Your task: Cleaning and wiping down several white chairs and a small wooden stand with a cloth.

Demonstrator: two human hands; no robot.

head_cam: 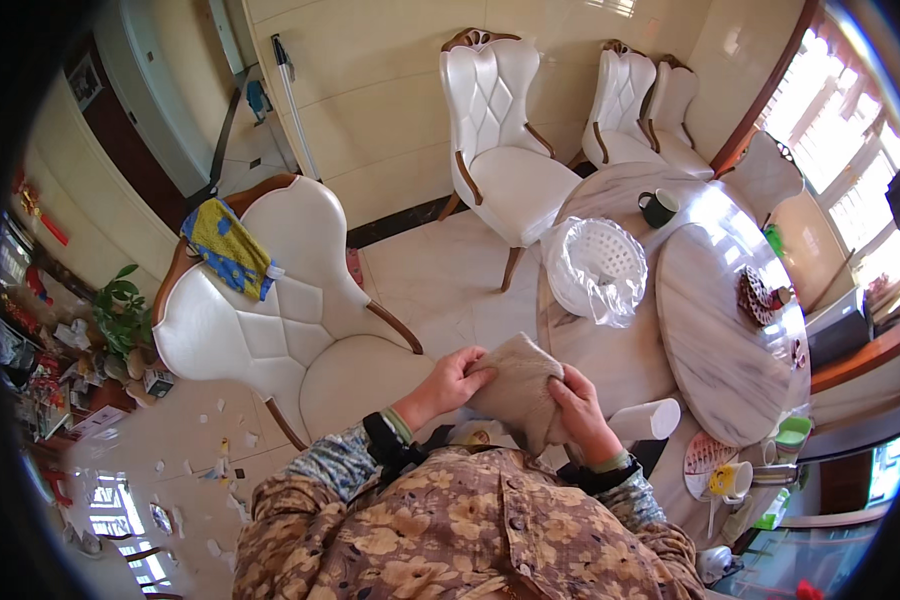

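A beige cloth (516, 386) is stretched between my two hands, above the near side of the marble table. Its left corner is pinched by my left hand (450, 382), thumb on top. My right hand (581, 412) grips the right side, where the fabric bunches and hangs down. Beyond the cloth, on the table, stands a white perforated basket (607, 262) lined with a clear plastic bag (581, 296). Just right of my right hand lies a white paper roll (649, 420). The undersides of both hands' fingers are partly hidden by the cloth.
The round marble table (727, 337) carries a dark mug (658, 208) and a yellow-and-white mug (731, 480). A white padded chair (292, 300) with a blue-and-yellow towel (229, 247) over its back stands at left. Scraps (232, 502) litter the floor.
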